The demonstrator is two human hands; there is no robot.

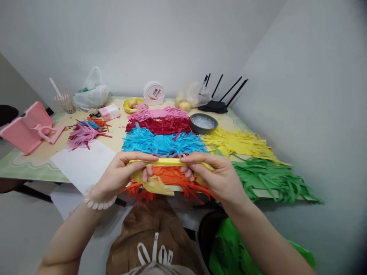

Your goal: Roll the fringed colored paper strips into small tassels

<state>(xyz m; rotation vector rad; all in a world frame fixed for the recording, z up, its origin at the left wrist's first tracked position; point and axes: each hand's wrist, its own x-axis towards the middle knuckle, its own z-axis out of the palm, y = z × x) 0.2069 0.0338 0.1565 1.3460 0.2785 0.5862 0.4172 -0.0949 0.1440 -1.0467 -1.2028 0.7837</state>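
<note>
Surface (116,133) stands against pale wall (160,42). Left hand (120,168) and right hand (216,172) pinch yellow strip (169,162), one toward each end, level, over orange fringe (169,175). Beyond: blue fringe (162,143), red fringe (163,125), pink fringe (169,113); bowl (200,131) beside red; green fringe (266,173) to the right

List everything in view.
Folded paper strip: 1, yellow, held
Fringed bundles: 6; pink, crimson, blue, orange centre; yellow, green right
Fringe pile: 1, multicoloured, left
Paper sheet: 1+, white, left
Stand: 1, pink, left
Bubble-tea cup: 1, clear, left
Carrier bag: 1, white, left
Tissue pack: 1, pink, left
Fruit bowl: 1, yellow, back
Disc holder: 1, white, back
Produce bag: 1, clear, back
Router: 1, black, back right
Bowl: 1, grey, right
Bag: 1, green, lower right
Seats: 2+, dark, floor
Table: 1, cream, centre
Bracelet: 1, white, left wrist
Garment: 1, brown, bottom
Left hand, right hand: 2, centre
</note>
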